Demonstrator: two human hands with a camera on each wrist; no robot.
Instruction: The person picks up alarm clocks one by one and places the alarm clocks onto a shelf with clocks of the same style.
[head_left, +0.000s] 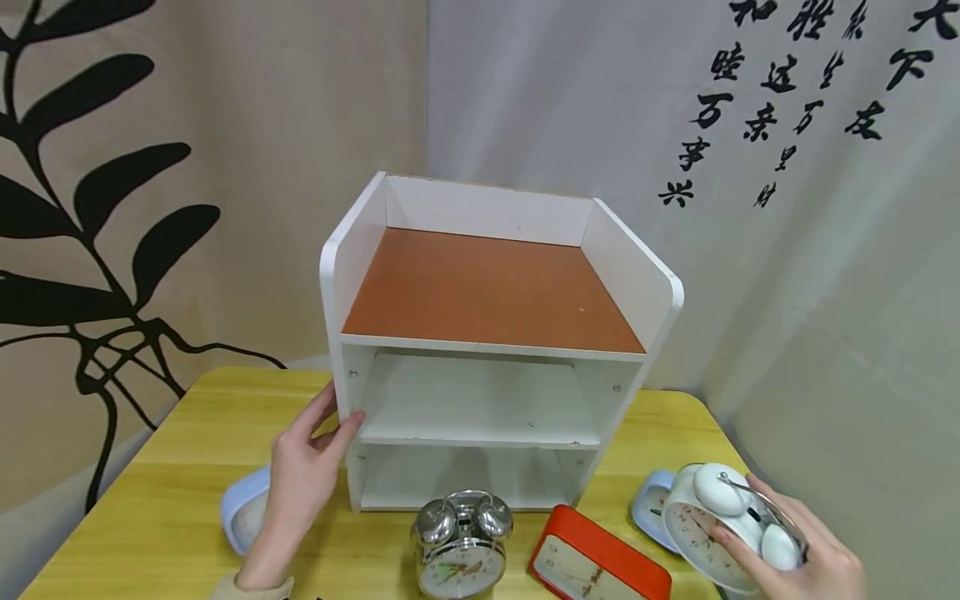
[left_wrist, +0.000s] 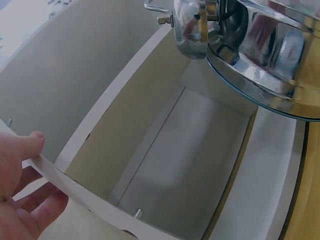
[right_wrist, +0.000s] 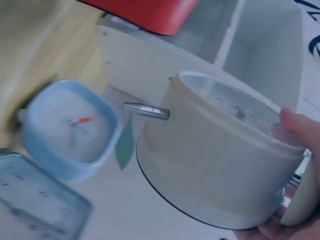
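Note:
A small white shelf unit (head_left: pixel 480 343) with a brown top stands tilted to the view on the table. My left hand (head_left: pixel 303 471) grips its left side panel, thumb at the front edge and fingers along the outside, as the left wrist view also shows. In my right hand (head_left: pixel 813 546) is a white twin-bell alarm clock (right_wrist: pixel 215 160), held off the table at the right with a short metal leg (right_wrist: pixel 145 110) sticking out. Below the shelf's front stand a silver twin-bell alarm clock (head_left: pixel 461 558) and a red rectangular clock (head_left: pixel 600 554).
A light blue clock (head_left: pixel 651 504) sits behind the white one, and a grey-blue framed clock (right_wrist: pixel 42 200) shows nearby. Another light blue object (head_left: pixel 243 510) is partly hidden by my left wrist. Curtains surround the yellow wooden table (head_left: pixel 187 442).

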